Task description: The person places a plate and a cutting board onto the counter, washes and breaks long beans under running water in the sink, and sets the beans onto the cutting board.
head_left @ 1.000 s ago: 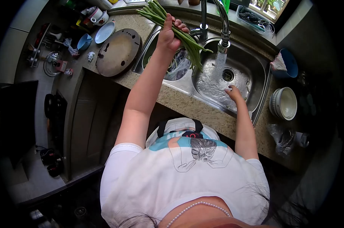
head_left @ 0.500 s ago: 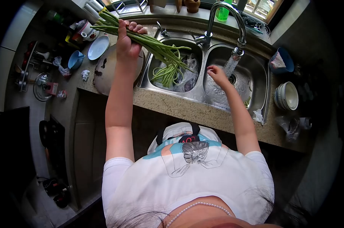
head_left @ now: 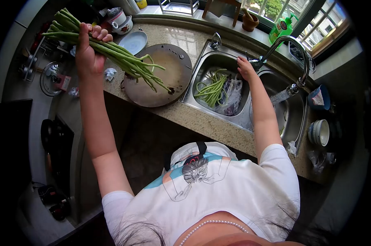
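A bunch of long green beans [head_left: 124, 57] is gripped in my left hand [head_left: 91, 51], held up over the round lid-like disc [head_left: 152, 76] on the counter. The loose ends of the beans hang toward the right. My right hand [head_left: 246, 69] is over the right edge of the left basin, its fingertips close by the base of the tap [head_left: 292, 39], and it holds nothing. Water runs from the spout into the right basin [head_left: 302, 119]. More long beans [head_left: 212, 88] lie in the left basin beside a clear plastic bag [head_left: 233, 96] with something dark in it.
A pale blue plate [head_left: 134, 41] and an enamel pot [head_left: 122, 26] stand behind the disc. Stacked bowls [head_left: 320, 132] and a blue container [head_left: 319, 98] are right of the sink. A green soap bottle [head_left: 281, 28] stands on the windowsill.
My left hand has carried the beans left, from the sink's edge to over the disc. My right hand has moved from near the water stream toward the tap base. The view has turned left.
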